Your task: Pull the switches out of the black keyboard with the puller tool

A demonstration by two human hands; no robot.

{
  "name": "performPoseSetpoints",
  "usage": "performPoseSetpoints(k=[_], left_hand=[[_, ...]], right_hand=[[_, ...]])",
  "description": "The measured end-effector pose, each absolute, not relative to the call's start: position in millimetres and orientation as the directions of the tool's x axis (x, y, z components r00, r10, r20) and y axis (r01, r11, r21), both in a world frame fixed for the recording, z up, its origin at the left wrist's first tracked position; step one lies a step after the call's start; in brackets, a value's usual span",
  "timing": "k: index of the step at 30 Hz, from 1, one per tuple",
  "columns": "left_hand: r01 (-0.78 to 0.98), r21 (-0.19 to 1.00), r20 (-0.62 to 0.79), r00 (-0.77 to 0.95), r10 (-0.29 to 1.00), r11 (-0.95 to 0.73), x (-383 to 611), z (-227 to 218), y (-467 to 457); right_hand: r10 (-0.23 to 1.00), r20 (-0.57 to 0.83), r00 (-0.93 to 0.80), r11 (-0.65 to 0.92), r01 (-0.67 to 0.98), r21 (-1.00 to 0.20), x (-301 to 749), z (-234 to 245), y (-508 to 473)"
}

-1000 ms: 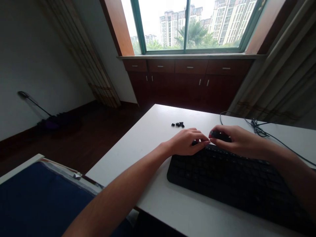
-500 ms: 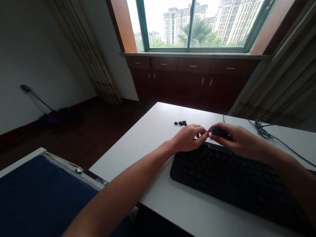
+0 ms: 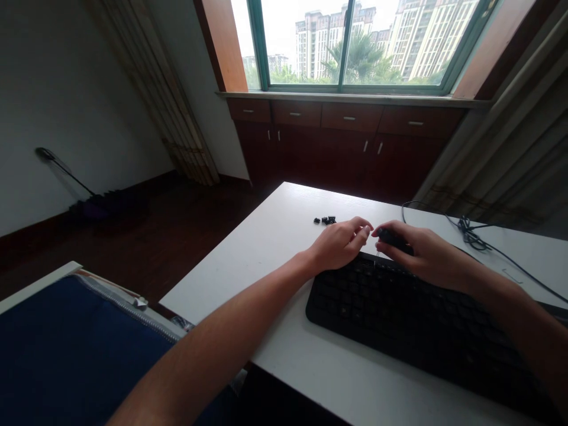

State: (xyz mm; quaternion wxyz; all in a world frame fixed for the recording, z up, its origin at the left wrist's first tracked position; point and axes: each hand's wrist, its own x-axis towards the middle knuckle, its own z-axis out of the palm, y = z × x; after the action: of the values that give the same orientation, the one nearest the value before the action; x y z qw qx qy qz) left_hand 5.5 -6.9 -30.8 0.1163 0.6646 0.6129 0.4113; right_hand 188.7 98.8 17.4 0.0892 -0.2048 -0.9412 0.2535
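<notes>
A black keyboard (image 3: pixel 390 319) lies at a slant on the white table (image 3: pixel 239 284), its right part under my right forearm. My right hand (image 3: pixel 426 251) is closed around the black handle of a keycap puller (image 3: pixel 393 238), whose thin wires hang down by the keyboard's back edge. Just left of it, my left hand (image 3: pixel 341 242) is held with thumb and forefinger bent close together over the keyboard's back left corner. Whatever is between those fingertips is hidden or too small to name. Several small black keycaps (image 3: pixel 327 220) lie in a loose group behind my left hand.
A black cable (image 3: pixel 473 236) lies bundled at the right back of the table. Near my right forearm is a thin bent wire (image 3: pixel 512 276). To the left stands a chair with a dark blue cover (image 3: pixel 75 349). Wooden cabinets (image 3: pixel 306 148) line the wall below the window.
My left hand has drawn back slightly to the left, so its fingertips are now apart from the keycap puller. My right hand still holds the puller, shifted only a little.
</notes>
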Motion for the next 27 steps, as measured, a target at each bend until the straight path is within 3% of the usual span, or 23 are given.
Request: performPoseSetpoints(k=[23,27], left_hand=[[0.724,0.651,0.397,-0.067,0.915,-0.229,4.9,-33.8,-6.3],[0.721,0.650,0.410,-0.065,0.910,-0.242,4.3,-34.9,-6.0]], right_hand=[[0.423,0.108,-0.900,0.815,0.326,-0.479,184.2,14.5,92.9],[0.390,0.088,-0.916,0.798,0.289,-0.529,182.8,10.3,93.1]])
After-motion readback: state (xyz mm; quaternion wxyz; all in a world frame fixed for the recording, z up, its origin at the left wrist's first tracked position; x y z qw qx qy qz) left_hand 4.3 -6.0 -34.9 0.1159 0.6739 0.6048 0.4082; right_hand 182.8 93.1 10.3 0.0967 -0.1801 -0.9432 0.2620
